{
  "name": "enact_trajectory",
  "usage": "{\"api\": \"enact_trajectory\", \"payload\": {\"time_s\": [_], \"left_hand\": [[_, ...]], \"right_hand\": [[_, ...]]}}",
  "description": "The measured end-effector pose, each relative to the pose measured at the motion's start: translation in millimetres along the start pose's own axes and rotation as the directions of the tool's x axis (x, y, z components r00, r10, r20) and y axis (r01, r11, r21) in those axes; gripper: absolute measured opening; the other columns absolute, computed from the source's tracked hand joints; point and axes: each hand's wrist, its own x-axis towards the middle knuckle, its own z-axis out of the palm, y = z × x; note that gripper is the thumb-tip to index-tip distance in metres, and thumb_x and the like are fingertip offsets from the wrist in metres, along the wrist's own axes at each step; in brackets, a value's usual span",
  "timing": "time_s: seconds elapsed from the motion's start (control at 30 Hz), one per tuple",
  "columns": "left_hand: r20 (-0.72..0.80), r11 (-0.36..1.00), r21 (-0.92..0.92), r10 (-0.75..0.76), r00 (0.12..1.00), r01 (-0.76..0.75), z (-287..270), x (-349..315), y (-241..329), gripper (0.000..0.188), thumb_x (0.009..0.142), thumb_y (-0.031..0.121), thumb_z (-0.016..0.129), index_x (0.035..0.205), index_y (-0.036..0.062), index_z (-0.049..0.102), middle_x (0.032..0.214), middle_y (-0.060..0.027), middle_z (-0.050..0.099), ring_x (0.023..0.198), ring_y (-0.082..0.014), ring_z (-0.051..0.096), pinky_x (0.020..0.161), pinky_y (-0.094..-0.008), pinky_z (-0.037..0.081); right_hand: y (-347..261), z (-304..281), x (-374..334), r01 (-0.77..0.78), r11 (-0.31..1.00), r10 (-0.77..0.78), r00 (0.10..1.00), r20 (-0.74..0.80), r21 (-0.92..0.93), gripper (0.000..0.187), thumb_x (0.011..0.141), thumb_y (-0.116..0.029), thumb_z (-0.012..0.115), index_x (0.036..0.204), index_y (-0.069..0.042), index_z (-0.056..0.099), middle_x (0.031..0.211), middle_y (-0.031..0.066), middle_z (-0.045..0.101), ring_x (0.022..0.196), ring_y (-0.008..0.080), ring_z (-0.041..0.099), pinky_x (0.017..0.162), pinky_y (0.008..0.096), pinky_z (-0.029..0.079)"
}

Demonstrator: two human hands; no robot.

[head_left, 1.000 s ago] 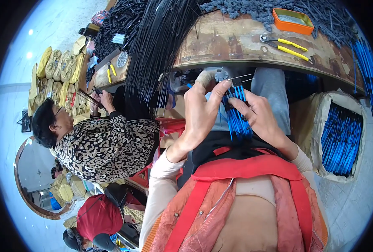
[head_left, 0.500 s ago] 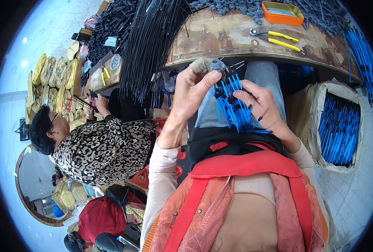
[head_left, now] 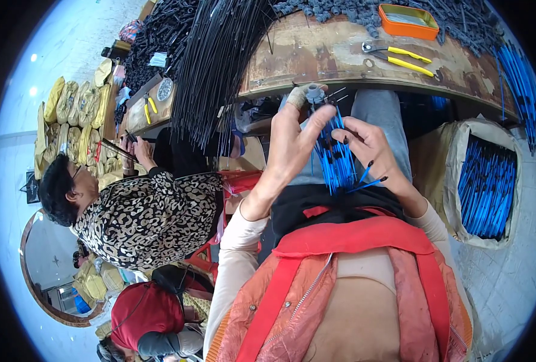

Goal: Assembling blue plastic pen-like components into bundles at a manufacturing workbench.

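Blue rods [head_left: 334, 163] at frame centre, bunched between both hands. Left hand [head_left: 292, 142] fingers extended, thumb pinching small grey part [head_left: 314, 94]. Right hand [head_left: 373, 148] fingers curled, pinching rods. Sack [head_left: 446, 163] of blue rods at right; orange tray [head_left: 408, 15] at top.

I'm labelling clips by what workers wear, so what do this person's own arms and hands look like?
Both forearms are covered to the wrist by close-fitting pale cream sleeves. The left hand is bare except for a beige fabric wrap on the thumb tip. The right hand is bare, with no glove. No ring, watch or bracelet shows. An orange vest with red trim is worn over the sleeves.
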Motion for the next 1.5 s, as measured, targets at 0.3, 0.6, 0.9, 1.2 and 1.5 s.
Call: {"api": "enact_trajectory", "payload": {"time_s": [0.3, 0.6, 0.9, 1.2, 1.5], "left_hand": [[-0.002, 0.999, -0.043, -0.004, 1.000, 0.004, -3.5, 1.0, 3.3, 0.027, 0.097, 0.017, 0.057, 0.115, -0.0026, 0.059, 0.092, -0.0095, 0.067, 0.080, -0.0112, 0.058, 0.070, -0.0268, 0.049], [0.430, 0.848, -0.427, -0.114, 0.896, 0.313, -30.7, -0.1, 1.0, 0.051, 0.093, 0.035, 0.063, 0.125, -0.0033, 0.052, 0.109, -0.0161, 0.065, 0.113, -0.0331, 0.061, 0.097, -0.0429, 0.049], [0.211, 0.979, -0.045, -0.186, 0.960, 0.199, -22.4, -19.1, 30.2, 0.033, 0.105, 0.024, 0.039, 0.126, -0.0011, 0.044, 0.116, -0.0160, 0.061, 0.113, -0.0243, 0.058, 0.098, -0.0374, 0.045], [0.111, 0.994, 0.106, -0.027, 0.993, 0.016, -21.7, -33.0, 25.0, 0.028, 0.098, 0.015, 0.055, 0.119, -0.0009, 0.047, 0.094, -0.0141, 0.068, 0.081, -0.0261, 0.066, 0.072, -0.0354, 0.051], [-0.112, 0.971, 0.218, -0.069, 0.991, 0.093, -15.9, -42.6, 28.2, 0.025, 0.093, 0.015, 0.063, 0.106, -0.0018, 0.050, 0.081, -0.0133, 0.067, 0.072, -0.0200, 0.065, 0.064, -0.0329, 0.050]], "right_hand": [[-9.8, -6.6, -0.5, 0.019, 0.997, -0.014, 0.998, 0.062, -0.079, 0.024, 0.095, -0.023, 0.060, 0.095, 0.001, 0.061, 0.067, 0.0072, 0.055, 0.063, 0.0066, 0.047, 0.057, 0.0271, 0.041], [-4.1, 9.1, -17.5, -0.192, 0.937, 0.122, 0.962, 0.243, 0.291, 0.024, 0.099, -0.018, 0.055, 0.105, 0.003, 0.064, 0.088, 0.0074, 0.067, 0.081, 0.0120, 0.064, 0.073, 0.0262, 0.052], [-2.9, 17.4, -7.7, -0.125, 0.973, 0.092, 0.981, 0.169, 0.192, 0.027, 0.094, -0.025, 0.062, 0.096, 0.002, 0.065, 0.068, 0.0038, 0.057, 0.065, 0.0053, 0.049, 0.058, 0.0267, 0.044], [-4.6, 12.7, -7.8, -0.099, 0.981, 0.044, 0.951, 0.307, 0.165, 0.027, 0.091, -0.023, 0.067, 0.091, 0.004, 0.066, 0.068, 0.0005, 0.054, 0.067, 0.0042, 0.045, 0.058, 0.0255, 0.038], [-21.8, 19.3, -12.2, -0.113, 0.981, 0.059, 0.947, 0.315, 0.157, 0.024, 0.091, -0.020, 0.066, 0.097, 0.003, 0.068, 0.078, 0.0053, 0.064, 0.074, 0.0055, 0.056, 0.066, 0.0244, 0.046]]}}
